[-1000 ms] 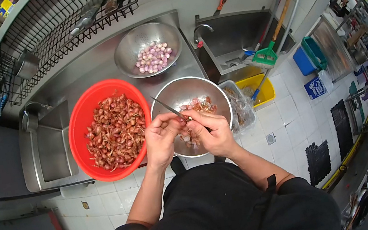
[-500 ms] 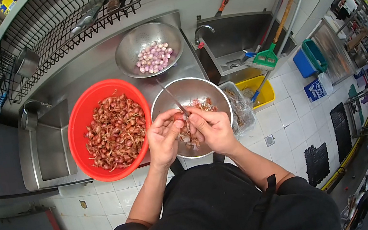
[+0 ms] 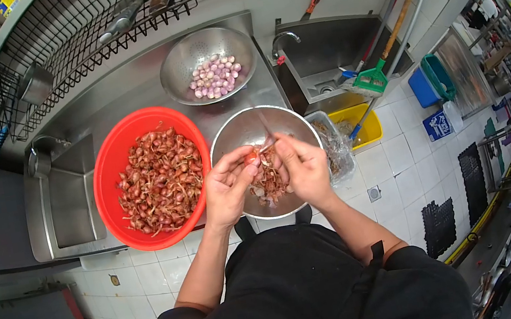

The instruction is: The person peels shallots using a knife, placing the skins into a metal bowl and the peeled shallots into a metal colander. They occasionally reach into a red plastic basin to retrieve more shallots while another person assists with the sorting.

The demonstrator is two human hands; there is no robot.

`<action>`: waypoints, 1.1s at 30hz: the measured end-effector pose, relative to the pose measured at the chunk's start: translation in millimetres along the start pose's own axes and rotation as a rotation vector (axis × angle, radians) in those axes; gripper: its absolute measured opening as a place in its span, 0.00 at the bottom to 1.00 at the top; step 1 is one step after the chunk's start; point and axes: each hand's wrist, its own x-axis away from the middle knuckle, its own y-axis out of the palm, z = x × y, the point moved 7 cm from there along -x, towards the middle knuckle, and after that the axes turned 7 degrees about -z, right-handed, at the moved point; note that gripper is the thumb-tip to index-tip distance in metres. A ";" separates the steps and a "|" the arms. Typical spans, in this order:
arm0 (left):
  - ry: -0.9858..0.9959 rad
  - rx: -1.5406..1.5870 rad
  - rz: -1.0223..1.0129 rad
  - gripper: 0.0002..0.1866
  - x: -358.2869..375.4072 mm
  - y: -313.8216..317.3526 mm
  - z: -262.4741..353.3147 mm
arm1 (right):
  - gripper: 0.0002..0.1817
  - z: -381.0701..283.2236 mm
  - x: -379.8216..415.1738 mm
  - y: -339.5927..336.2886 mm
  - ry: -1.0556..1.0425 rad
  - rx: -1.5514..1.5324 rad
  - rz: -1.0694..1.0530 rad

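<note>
My left hand pinches a reddish shallot over a steel bowl. In my right hand is a small knife, its blade pointing up and away, slightly blurred, close beside the shallot. Papery skins and trimmings lie in the bowl beneath both hands. Left of it stands a red basin heaped with unpeeled shallots. Behind the bowl, a steel colander holds pale purple peeled shallots.
A steel sink is at the left of the counter, another sink at the back right. A wire rack hangs above. Right of the bowl are a clear plastic-lined container, a yellow bin and a green broom.
My right hand has moved slightly right, away from my left, and the knife blade has swung more upright. My left hand still grips the shallot in nearly the same place.
</note>
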 end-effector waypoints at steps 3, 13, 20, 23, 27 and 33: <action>-0.049 0.094 0.034 0.18 2.4 -4.4 3.9 | 0.17 4.9 -11.6 -16.1 0.033 0.040 0.022; -0.007 0.048 0.104 0.16 8.9 -17.3 -4.4 | 0.24 1.9 14.7 13.8 -0.007 0.160 -0.368; 0.110 -0.051 0.137 0.13 10.0 -15.8 7.8 | 0.23 -17.6 13.2 28.6 -0.149 0.213 -0.370; 0.145 -0.126 0.153 0.14 12.7 -7.4 14.6 | 0.21 -22.6 14.7 31.2 -0.169 0.202 -0.315; 0.250 -0.145 0.194 0.14 14.2 5.4 17.8 | 0.19 -18.4 13.1 29.3 -0.287 0.232 -0.177; 0.081 0.335 -0.032 0.13 1.7 -3.0 2.1 | 0.18 1.4 9.0 14.6 0.251 -0.334 -0.236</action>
